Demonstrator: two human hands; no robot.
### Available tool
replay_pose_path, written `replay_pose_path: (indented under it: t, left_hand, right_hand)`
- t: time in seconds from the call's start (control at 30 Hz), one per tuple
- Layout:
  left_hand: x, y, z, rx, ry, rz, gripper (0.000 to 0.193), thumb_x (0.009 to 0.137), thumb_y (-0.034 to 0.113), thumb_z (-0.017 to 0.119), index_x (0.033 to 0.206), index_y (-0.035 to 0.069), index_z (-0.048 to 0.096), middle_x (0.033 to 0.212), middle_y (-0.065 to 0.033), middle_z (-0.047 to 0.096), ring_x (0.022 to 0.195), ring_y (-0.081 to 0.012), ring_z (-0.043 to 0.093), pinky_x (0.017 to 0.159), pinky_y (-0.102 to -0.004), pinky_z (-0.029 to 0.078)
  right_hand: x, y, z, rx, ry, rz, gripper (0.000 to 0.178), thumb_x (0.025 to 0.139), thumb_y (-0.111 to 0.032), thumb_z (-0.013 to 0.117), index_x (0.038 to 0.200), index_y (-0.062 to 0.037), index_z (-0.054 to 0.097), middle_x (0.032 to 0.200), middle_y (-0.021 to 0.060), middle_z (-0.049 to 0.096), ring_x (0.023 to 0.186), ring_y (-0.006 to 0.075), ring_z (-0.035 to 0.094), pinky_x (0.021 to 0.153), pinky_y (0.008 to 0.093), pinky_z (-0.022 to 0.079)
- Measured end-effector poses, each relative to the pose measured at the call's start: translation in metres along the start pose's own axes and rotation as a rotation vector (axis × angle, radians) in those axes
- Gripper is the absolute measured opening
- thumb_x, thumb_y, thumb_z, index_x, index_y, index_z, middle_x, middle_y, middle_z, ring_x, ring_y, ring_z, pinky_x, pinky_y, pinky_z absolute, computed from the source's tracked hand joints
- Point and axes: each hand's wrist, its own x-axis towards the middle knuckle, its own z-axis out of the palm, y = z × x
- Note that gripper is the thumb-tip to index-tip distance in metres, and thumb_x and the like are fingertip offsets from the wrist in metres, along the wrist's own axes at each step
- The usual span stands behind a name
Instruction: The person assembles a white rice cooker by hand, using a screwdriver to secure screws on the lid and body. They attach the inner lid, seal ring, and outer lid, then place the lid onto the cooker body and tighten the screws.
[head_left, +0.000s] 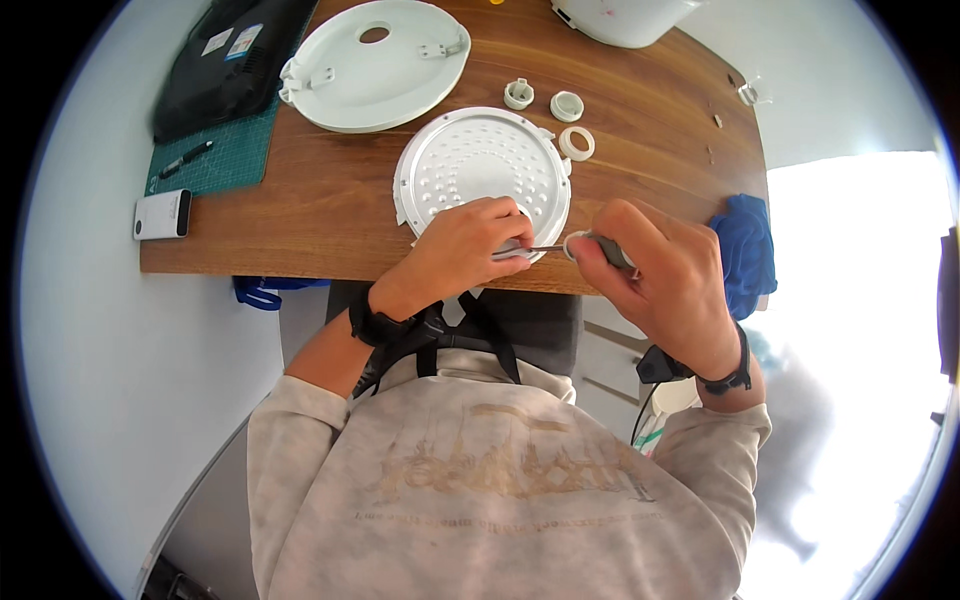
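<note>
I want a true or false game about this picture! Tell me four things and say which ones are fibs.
1. The right hand holds a screwdriver. True.
2. The black pen lies on the green mat. True.
3. The left hand holds the pen. False: it is at the near edge of the bumpy round disc.
4. The small white ring lies left of the disc. False: it is on the right.

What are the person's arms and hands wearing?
The left hand and right hand have no gloves. Each wrist wears a black band: left wristband, right wristband. Pale beige, blotchy sleeves stop partway up the forearms. A blocky black piece shows by the right wrist.
</note>
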Motion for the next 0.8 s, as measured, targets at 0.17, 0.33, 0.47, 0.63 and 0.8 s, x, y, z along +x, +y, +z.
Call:
replay_pose_path:
  t: [0.17, 0.33, 0.47, 0.63, 0.8]
  left_hand:
    - [-0.001, 0.001, -0.001, -0.023, -0.014, 0.004, 0.017, 0.085, 0.022, 0.077, 0.094, 0.011, 0.068, 0.096, -0.0014, 0.063, 0.089, -0.0221, 0.065, 0.076, -0.0363, 0.054]
    - [-0.001, 0.001, 0.000, -0.026, -0.007, -0.001, 0.017, 0.084, 0.021, 0.078, 0.094, 0.012, 0.069, 0.096, -0.0004, 0.064, 0.089, -0.0209, 0.066, 0.076, -0.0353, 0.054]
    - [0.000, 0.000, 0.002, -0.011, -0.011, -0.008, 0.015, 0.084, 0.022, 0.078, 0.094, 0.012, 0.069, 0.096, 0.0003, 0.064, 0.089, -0.0206, 0.066, 0.076, -0.0351, 0.053]
    - [-0.002, 0.000, 0.003, 0.010, 0.002, 0.003, 0.013, 0.085, 0.022, 0.077, 0.092, 0.014, 0.070, 0.095, 0.0008, 0.064, 0.089, -0.0202, 0.066, 0.075, -0.0351, 0.053]
    - [-0.001, -0.001, 0.002, 0.005, 0.001, 0.011, 0.014, 0.085, 0.023, 0.078, 0.092, 0.014, 0.069, 0.094, 0.0011, 0.064, 0.089, -0.0203, 0.066, 0.074, -0.0352, 0.053]
  right_hand:
    - [0.001, 0.000, 0.003, 0.101, 0.037, -0.010, 0.018, 0.087, -0.012, 0.077, 0.089, -0.0081, 0.060, 0.072, 0.0059, 0.058, 0.056, 0.0260, 0.057, 0.048, 0.0374, 0.044]
    - [-0.001, 0.005, -0.005, -0.086, 0.001, 0.051, 0.017, 0.089, -0.016, 0.077, 0.090, -0.0089, 0.062, 0.063, 0.0071, 0.060, 0.051, 0.0268, 0.056, 0.046, 0.0372, 0.043]
    - [0.002, 0.004, -0.010, -0.241, -0.039, 0.087, 0.016, 0.092, -0.020, 0.074, 0.092, -0.0096, 0.062, 0.056, 0.0069, 0.057, 0.049, 0.0277, 0.056, 0.046, 0.0375, 0.043]
    - [0.003, 0.006, -0.006, -0.036, -0.038, 0.123, 0.017, 0.093, -0.017, 0.073, 0.101, -0.0078, 0.060, 0.065, 0.0083, 0.063, 0.056, 0.0297, 0.061, 0.050, 0.0388, 0.046]
    - [0.000, 0.001, -0.009, 0.042, -0.019, 0.068, 0.023, 0.092, -0.016, 0.074, 0.104, -0.0054, 0.058, 0.079, 0.0095, 0.069, 0.065, 0.0317, 0.065, 0.052, 0.0389, 0.048]
